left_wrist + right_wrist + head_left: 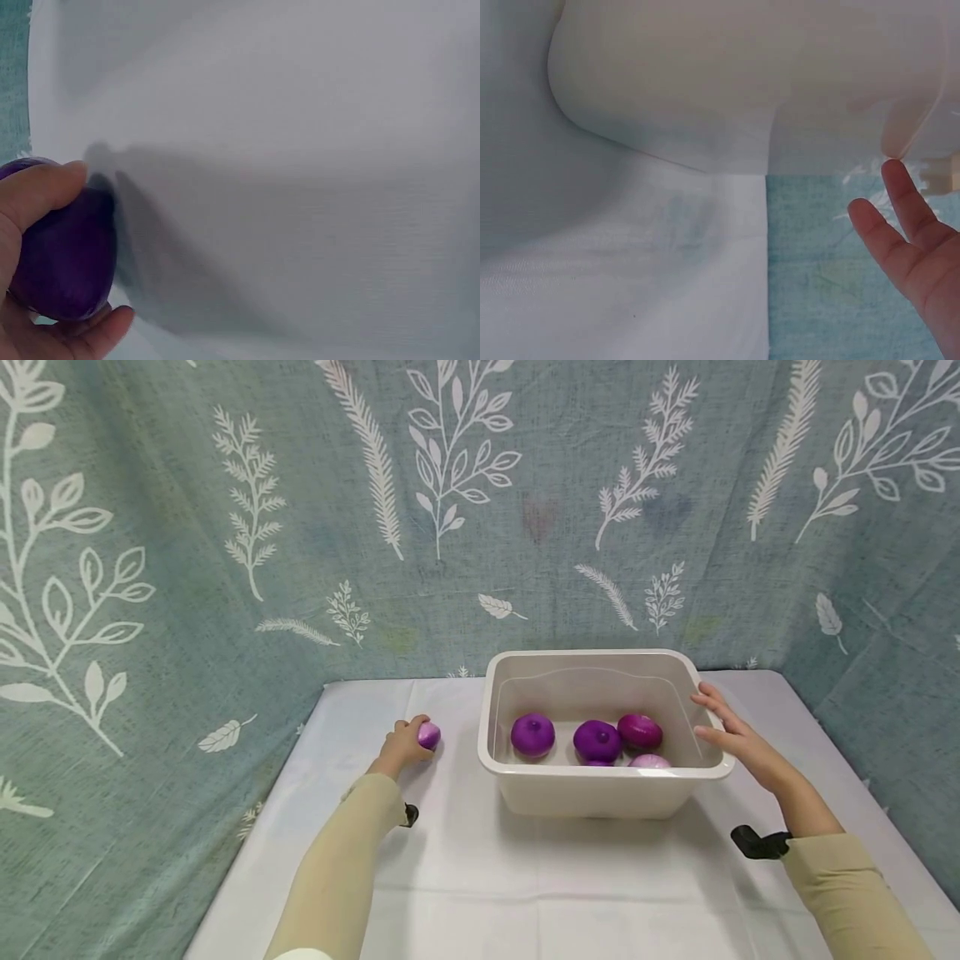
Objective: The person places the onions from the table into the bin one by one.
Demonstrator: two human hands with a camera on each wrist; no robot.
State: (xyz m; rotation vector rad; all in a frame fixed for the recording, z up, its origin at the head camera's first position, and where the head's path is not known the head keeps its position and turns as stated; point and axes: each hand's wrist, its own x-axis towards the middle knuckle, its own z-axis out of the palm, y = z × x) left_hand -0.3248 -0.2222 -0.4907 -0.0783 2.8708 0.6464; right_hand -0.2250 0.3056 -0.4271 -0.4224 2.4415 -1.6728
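Note:
My left hand [403, 747] grips a glossy purple onion [429, 736] over the left part of the table. In the left wrist view, the thumb lies across the onion [69, 255] and other fingers show below it. A cream plastic bin [585, 793] stands to the right, holding several onions, among them a round purple one [532, 735] at left and a reddish-purple one [640, 732] at right. At the bin's right rim is my right hand [738, 739], its fingers extended. The right wrist view shows a fingertip [892, 169] right at the bin's outer wall.
A white cloth [465, 877] covers the table. Behind it and along both sides hangs a teal curtain [450, 593] with white leaf prints. The bin stands near the table's back edge, its front wall hiding the lower parts of some onions.

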